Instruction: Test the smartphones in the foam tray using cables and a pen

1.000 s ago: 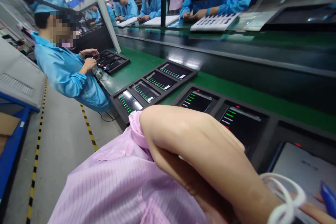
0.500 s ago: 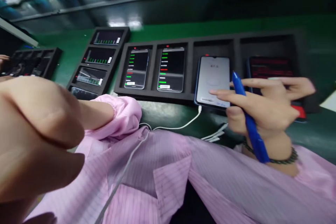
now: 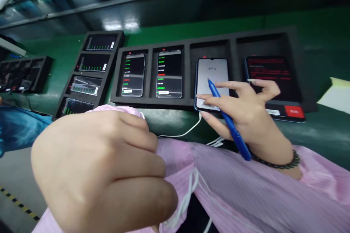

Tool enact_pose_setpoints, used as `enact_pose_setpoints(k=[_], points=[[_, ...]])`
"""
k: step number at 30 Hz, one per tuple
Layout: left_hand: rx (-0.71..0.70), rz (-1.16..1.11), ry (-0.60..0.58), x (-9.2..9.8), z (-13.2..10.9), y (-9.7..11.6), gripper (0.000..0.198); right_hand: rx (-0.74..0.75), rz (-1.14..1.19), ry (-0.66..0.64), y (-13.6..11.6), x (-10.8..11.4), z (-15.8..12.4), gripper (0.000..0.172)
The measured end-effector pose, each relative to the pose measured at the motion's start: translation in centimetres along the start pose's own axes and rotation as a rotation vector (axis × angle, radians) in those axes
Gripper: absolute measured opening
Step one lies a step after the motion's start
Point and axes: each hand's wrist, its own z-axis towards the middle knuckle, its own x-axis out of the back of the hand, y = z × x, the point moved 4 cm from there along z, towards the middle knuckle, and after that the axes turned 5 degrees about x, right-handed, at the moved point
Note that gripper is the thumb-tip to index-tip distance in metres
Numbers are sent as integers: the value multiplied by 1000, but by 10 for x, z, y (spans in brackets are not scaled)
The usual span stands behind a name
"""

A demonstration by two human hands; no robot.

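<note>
My left hand (image 3: 101, 167) is a closed fist, large and near the camera. A looped white cable (image 3: 190, 184) runs to the underside of this fist and appears gripped there; the fingertips are hidden. My right hand (image 3: 243, 111) holds a blue pen (image 3: 229, 123) slanted between its fingers, tip up and to the left. Its fingers reach over a phone (image 3: 212, 65) with a light screen showing "87.5", and a fingertip lies at the lower screen. That phone rests tilted on the front edge of its compartment in a black foam tray (image 3: 175, 103), with a white cord (image 3: 200, 116) at its bottom end.
The tray also holds two phones with green and red text (image 3: 133, 74) and a red-text phone (image 3: 273, 69) at right. Another black tray (image 3: 106, 76) with several phones stands left, a third (image 3: 45, 71) farther off. A paper (image 3: 335, 96) lies at right; a blue sleeve (image 3: 22, 127) shows at left.
My left fist has moved right, in front of my chest, and the white cable has shifted and looped. My right fingers have shifted on the phone, whose screen now reads "87.5".
</note>
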Motion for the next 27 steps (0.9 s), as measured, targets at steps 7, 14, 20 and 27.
enact_pose_setpoints(k=[7,14,20,27], points=[[-27,-94,-35,2,-1,-6,23,103,-19,84,-2,0,-1,16],[-37,-15,-105,3,10,-1,27,68,-46,48,-1,1,0,21],[-130,61,-132,1,21,2,35,165,-52,118,-8,0,3,14],[-63,42,-198,-2,24,-10,6,-59,-119,114,13,9,-3,39]])
